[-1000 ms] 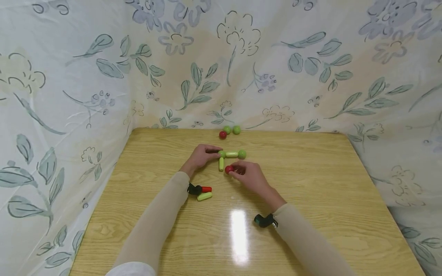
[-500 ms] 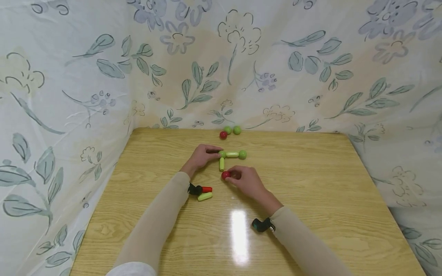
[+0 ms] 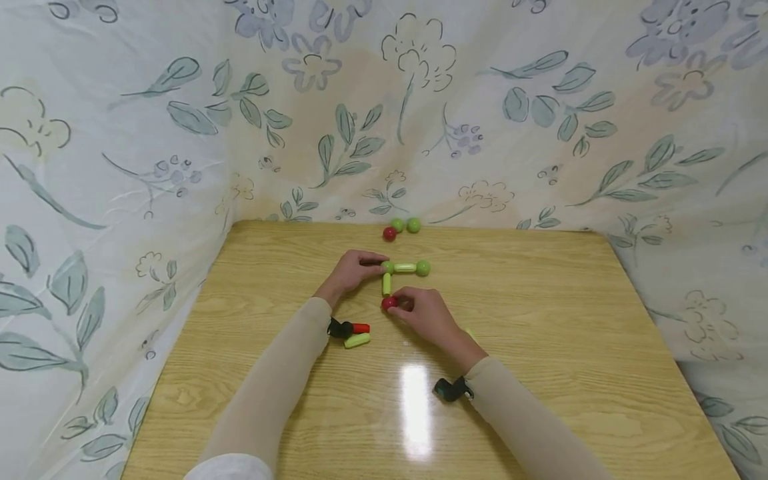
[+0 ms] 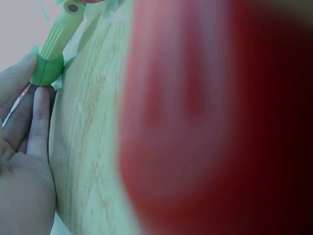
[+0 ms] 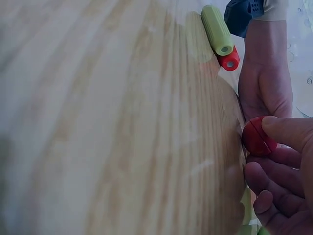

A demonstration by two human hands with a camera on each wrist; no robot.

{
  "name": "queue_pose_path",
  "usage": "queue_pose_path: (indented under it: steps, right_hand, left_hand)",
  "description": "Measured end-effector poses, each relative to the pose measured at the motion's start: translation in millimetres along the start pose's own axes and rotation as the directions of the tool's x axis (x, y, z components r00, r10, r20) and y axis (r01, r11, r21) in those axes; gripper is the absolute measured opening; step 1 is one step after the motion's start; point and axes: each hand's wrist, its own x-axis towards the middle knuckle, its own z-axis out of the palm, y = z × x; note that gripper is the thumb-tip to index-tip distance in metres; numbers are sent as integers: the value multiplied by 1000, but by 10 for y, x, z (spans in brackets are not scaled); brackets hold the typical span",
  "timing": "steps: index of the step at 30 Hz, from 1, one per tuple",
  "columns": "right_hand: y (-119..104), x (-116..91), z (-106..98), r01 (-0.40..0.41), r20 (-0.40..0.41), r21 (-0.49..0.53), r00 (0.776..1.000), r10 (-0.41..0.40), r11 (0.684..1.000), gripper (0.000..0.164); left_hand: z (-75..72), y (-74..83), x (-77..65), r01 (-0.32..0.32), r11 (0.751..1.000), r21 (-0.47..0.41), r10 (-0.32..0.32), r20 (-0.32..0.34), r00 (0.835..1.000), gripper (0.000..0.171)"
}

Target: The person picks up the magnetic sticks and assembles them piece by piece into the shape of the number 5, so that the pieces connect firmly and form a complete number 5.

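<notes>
In the head view my left hand [image 3: 355,271] pinches a green ball [image 3: 388,267] at the corner of a small assembly. From that ball one yellow-green rod [image 3: 405,268] runs right to another green ball [image 3: 423,268]; a second yellow-green rod [image 3: 387,285] points toward me. My right hand [image 3: 427,313] pinches a red ball [image 3: 389,303] between thumb and fingers, right at this second rod's near end. Whether ball and rod touch I cannot tell. The right wrist view shows a seam across the red ball [image 5: 258,137]. A blurred red rod [image 4: 181,122] fills much of the left wrist view.
A red rod [image 3: 361,329] and a yellow-green rod [image 3: 357,341] lie beside my left wrist camera. At the table's back edge sit a red ball [image 3: 389,234] and two green balls [image 3: 413,225]. Something yellow-green [image 3: 470,333] peeks out behind my right wrist. Floral cloth [image 3: 360,133] hangs behind.
My right hand has carried the red ball left and toward me, from beside the second rod to its near end. My left hand keeps its hold on the green ball.
</notes>
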Motion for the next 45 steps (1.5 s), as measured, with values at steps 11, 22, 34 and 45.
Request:
queue_pose_path:
  steps: [11,22,34,45]
  right_hand:
    - [6,57,25,10,-6,-46,1000,-11,999,25]
    - [30,76,46,6,-14,-37,1000,-6,999,21]
    - [5,82,66,7,-19,-37,1000,-8,999,22]
    - [1,70,54,-12,-12,-11,1000,12,1000,27]
  left_hand:
    - [-8,8,13,2,1000,-10,-2,3,1000,29]
    - [-17,12,16,6,1000,-6,-6,14,1000,30]
    - [-45,35,8,-5,1000,-28,5,20,1000,29]
    - [-48,29,25,7,1000,-29,-6,27,1000,29]
